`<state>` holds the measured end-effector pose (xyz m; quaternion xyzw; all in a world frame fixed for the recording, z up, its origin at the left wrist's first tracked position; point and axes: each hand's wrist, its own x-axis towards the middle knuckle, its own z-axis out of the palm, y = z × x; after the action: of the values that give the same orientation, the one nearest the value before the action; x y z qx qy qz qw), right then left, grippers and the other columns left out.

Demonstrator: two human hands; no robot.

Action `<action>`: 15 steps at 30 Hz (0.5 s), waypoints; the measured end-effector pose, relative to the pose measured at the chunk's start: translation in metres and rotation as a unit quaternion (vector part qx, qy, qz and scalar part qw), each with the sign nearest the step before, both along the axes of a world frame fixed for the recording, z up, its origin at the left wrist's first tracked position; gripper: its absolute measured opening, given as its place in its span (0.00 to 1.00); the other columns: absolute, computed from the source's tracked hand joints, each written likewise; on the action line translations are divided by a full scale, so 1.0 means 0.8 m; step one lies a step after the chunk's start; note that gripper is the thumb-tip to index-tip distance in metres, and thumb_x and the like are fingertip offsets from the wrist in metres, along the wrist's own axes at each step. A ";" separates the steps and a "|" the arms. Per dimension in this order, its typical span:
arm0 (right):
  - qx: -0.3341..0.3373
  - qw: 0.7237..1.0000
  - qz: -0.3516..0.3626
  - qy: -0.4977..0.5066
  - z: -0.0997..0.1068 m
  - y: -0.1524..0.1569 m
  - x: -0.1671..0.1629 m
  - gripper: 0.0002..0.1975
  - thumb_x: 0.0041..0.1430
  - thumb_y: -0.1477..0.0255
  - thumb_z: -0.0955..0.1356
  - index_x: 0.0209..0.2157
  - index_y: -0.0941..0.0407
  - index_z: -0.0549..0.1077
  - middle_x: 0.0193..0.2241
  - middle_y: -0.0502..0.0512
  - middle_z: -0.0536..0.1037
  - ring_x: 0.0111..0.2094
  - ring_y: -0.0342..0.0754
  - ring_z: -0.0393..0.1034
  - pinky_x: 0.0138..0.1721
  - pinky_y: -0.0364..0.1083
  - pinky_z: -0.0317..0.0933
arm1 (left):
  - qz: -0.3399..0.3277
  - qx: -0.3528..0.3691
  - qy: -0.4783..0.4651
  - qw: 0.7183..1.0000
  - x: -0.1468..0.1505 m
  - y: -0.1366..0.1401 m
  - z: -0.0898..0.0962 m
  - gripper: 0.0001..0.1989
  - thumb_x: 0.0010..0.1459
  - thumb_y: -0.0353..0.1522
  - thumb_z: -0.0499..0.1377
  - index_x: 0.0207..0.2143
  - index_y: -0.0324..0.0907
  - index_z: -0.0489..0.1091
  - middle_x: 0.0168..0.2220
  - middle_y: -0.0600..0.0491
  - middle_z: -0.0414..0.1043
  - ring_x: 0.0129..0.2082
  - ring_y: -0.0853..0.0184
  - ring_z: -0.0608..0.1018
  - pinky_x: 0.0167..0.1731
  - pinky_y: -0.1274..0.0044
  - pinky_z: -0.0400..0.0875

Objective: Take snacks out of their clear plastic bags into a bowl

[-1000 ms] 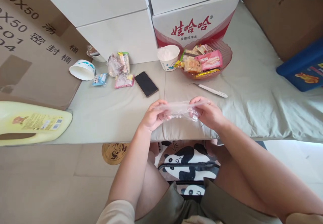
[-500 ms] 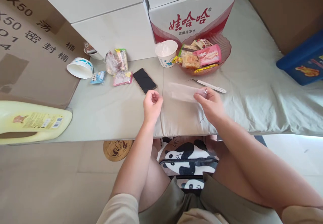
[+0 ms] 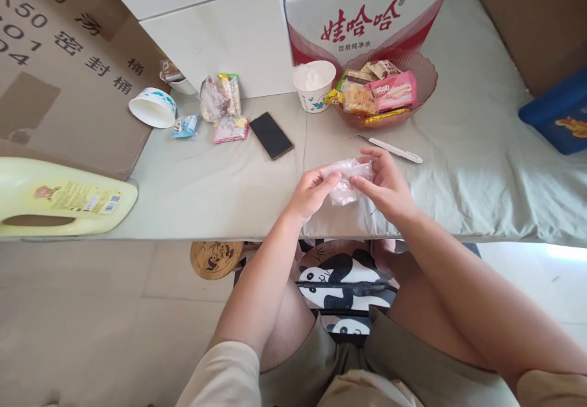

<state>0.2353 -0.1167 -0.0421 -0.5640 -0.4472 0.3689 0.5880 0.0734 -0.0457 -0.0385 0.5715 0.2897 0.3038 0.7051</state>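
A crumpled clear plastic bag [image 3: 346, 192] is held between my two hands above the front of the cloth-covered surface. My left hand [image 3: 313, 193] pinches its left side, thumb on top. On the right side, my right hand [image 3: 385, 184] grips the bag with thumb and fingers. A white craft knife-like tool with a thin dark tip [image 3: 394, 149] lies just beyond my right hand. Farther left rests a black phone [image 3: 272, 135], face up. Behind the tool stands a pink glass bowl [image 3: 424, 92] of wrapped snacks, with a paper cup [image 3: 315, 92] beside it.
Several wrapped snacks [image 3: 229, 129] and a tipped paper cup [image 3: 153, 110] lie at the left. A yellow jug [image 3: 105, 205] sits by the left front edge. White boxes [image 3: 220, 46] and a brown carton [image 3: 59, 89] close off the back and left. A blue container [image 3: 557, 113] stands right.
My left hand has moved right and taken hold of the plastic bag, which was stretched out flat from my right hand and is now bunched up. The view has shifted slightly.
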 end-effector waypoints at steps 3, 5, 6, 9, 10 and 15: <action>-0.061 0.996 0.061 -0.021 0.003 -0.011 0.000 0.18 0.53 0.55 0.74 0.34 0.53 0.70 0.26 0.48 0.72 0.27 0.45 0.67 0.29 0.46 0.63 | 0.027 0.033 0.034 0.999 -0.006 0.004 -0.001 0.20 0.57 0.49 0.63 0.37 0.40 0.75 0.32 0.52 0.77 0.32 0.69 0.77 0.35 0.77 0.71; -0.076 0.996 0.009 -0.040 0.010 -0.019 0.000 0.18 0.52 0.55 0.74 0.30 0.53 0.68 0.23 0.47 0.70 0.24 0.43 0.63 0.26 0.44 0.59 | 0.064 0.075 0.069 0.993 -0.009 0.010 0.002 0.15 0.60 0.44 0.62 0.38 0.41 0.74 0.36 0.52 0.77 0.34 0.70 0.77 0.37 0.77 0.71; -0.076 0.995 -0.027 -0.052 0.017 -0.021 0.000 0.18 0.51 0.56 0.74 0.29 0.53 0.67 0.23 0.46 0.70 0.23 0.43 0.62 0.25 0.44 0.57 | 0.073 0.083 0.083 0.990 -0.011 0.014 0.004 0.13 0.61 0.41 0.61 0.39 0.41 0.73 0.37 0.52 0.77 0.36 0.70 0.77 0.38 0.77 0.71; -0.055 0.984 -0.096 -0.142 0.060 -0.002 0.001 0.15 0.49 0.63 0.73 0.25 0.53 0.64 0.20 0.45 0.67 0.21 0.41 0.56 0.24 0.43 0.51 | 0.062 0.086 0.116 0.988 -0.018 0.021 0.016 0.09 0.62 0.38 0.58 0.38 0.41 0.72 0.38 0.52 0.77 0.38 0.68 0.78 0.40 0.77 0.71; -0.038 0.974 -0.112 -0.191 0.081 0.016 0.000 0.13 0.49 0.67 0.72 0.24 0.53 0.63 0.19 0.45 0.64 0.21 0.41 0.54 0.24 0.44 0.49 | 0.050 0.098 0.127 0.986 -0.021 0.023 0.020 0.09 0.62 0.37 0.58 0.37 0.42 0.72 0.37 0.52 0.78 0.38 0.68 0.79 0.40 0.76 0.71; -0.051 0.860 -0.145 -0.487 0.169 0.187 -0.010 0.17 0.53 0.83 0.67 0.21 0.54 0.55 0.22 0.45 0.61 0.28 0.39 0.55 0.33 0.45 0.53 | 0.001 0.174 0.174 0.969 -0.038 0.034 0.033 0.07 0.61 0.36 0.57 0.33 0.43 0.70 0.37 0.52 0.78 0.40 0.67 0.78 0.43 0.74 0.71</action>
<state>0.2274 0.0331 0.0932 -0.7594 -0.5704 -0.0200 0.3123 0.0429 -0.0185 -0.0123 0.7292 0.3513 0.2463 0.5331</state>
